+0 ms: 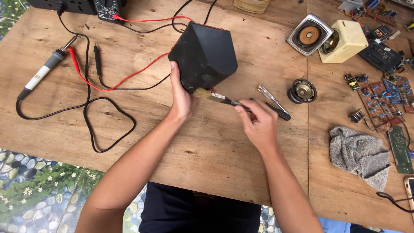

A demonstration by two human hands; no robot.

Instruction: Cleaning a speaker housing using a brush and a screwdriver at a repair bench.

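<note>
My left hand grips the near lower edge of a black angular speaker box, holding it tilted on the wooden board. In my right hand is a small paintbrush with a black handle. Its pale bristles touch the box's lower front corner, right beside my left thumb.
A soldering iron, red and black probe leads and a black cable loop lie left. A screwdriver, a small round speaker, a cream speaker housing, circuit boards and a grey cloth lie right.
</note>
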